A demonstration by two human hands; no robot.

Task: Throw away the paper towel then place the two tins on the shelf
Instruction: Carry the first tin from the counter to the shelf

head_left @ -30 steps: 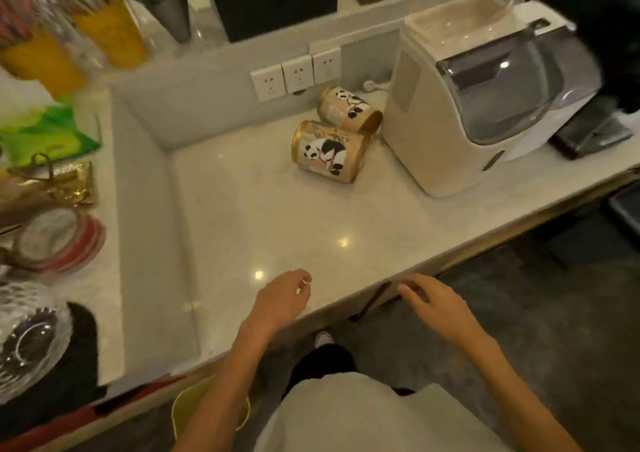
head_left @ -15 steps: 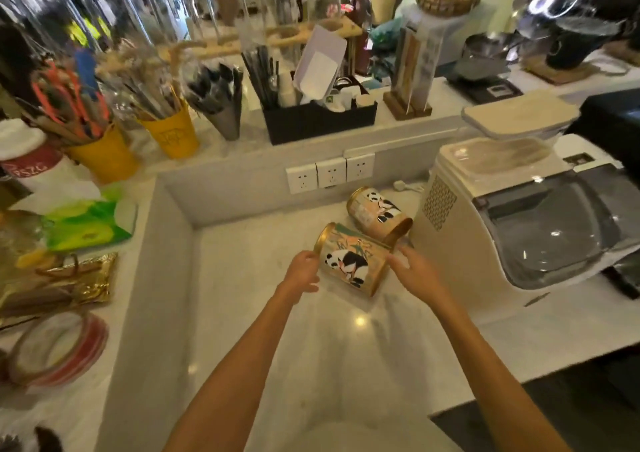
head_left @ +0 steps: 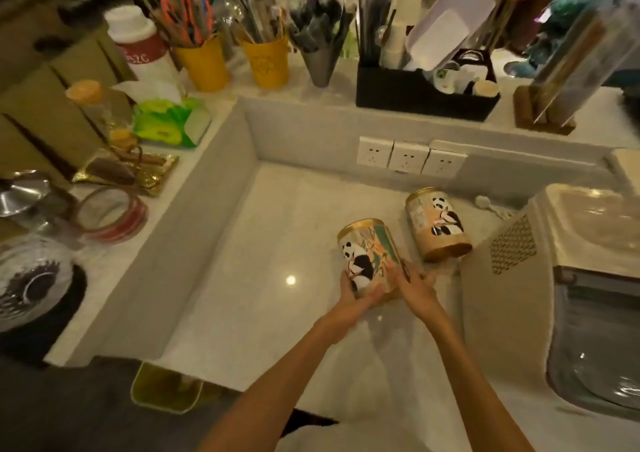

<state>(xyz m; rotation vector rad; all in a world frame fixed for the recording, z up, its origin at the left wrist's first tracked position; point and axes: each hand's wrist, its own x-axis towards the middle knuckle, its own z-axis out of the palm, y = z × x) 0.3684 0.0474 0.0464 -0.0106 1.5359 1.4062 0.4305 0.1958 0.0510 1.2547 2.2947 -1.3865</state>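
Note:
Two gold-rimmed tins with panda pictures are on the pale marble counter (head_left: 263, 313). The nearer tin (head_left: 370, 250) is tilted up off the counter, held at its lower end by my left hand (head_left: 353, 295) on its left and my right hand (head_left: 414, 287) on its right. The second tin (head_left: 438, 224) lies on its side behind it, close to the white machine. No paper towel shows in either hand.
A white countertop machine (head_left: 571, 278) stands at the right. A raised ledge (head_left: 311, 94) behind holds yellow utensil cups, a black organiser and a green tissue pack (head_left: 169, 122). Wall sockets (head_left: 408, 157) sit at the back. A yellow bin (head_left: 166, 389) stands below the counter's front edge.
Both hands went from the counter's front edge up to the nearer tin, took hold of it and tipped it upright off the counter. The camera view rose toward the ledge.

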